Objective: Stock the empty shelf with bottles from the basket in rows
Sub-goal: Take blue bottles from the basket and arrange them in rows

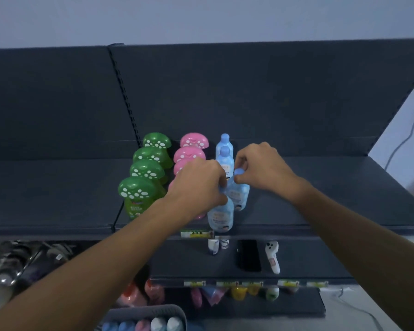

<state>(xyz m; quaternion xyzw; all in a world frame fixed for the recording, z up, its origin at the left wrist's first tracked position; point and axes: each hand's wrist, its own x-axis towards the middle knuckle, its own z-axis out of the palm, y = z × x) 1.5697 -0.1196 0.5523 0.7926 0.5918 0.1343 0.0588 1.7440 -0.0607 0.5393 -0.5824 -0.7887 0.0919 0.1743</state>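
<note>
Upper level, left to right. Dark grey top shelf, seen from above.

- Green mushroom-cap bottles: four, upright, single file front to back, at the left of the stocked patch.
- Pink mushroom-cap bottles: a second file just beside the green one. The front of this file is mostly hidden behind the left hand.
- Left hand: reaches in over the pink file, fingers curled round the top of the front blue bottle. That bottle stands upright at the shelf's front edge.
- Second blue bottle: behind the front one and a little right of the file line. Cannot tell whether the two touch.
- Right hand: pinches the second bottle's blue cap between thumb and fingertips.
- Rear blue bottles: two, upright, further back near the back panel.

Lower level, left to right.

- Dark cans: blurred, at far left.
- Grey basket: at the bottom edge, with blue, pink and white bottle tops showing inside.
- Black object and, near it, a white ghost-faced item, both on the next shelf down
</note>
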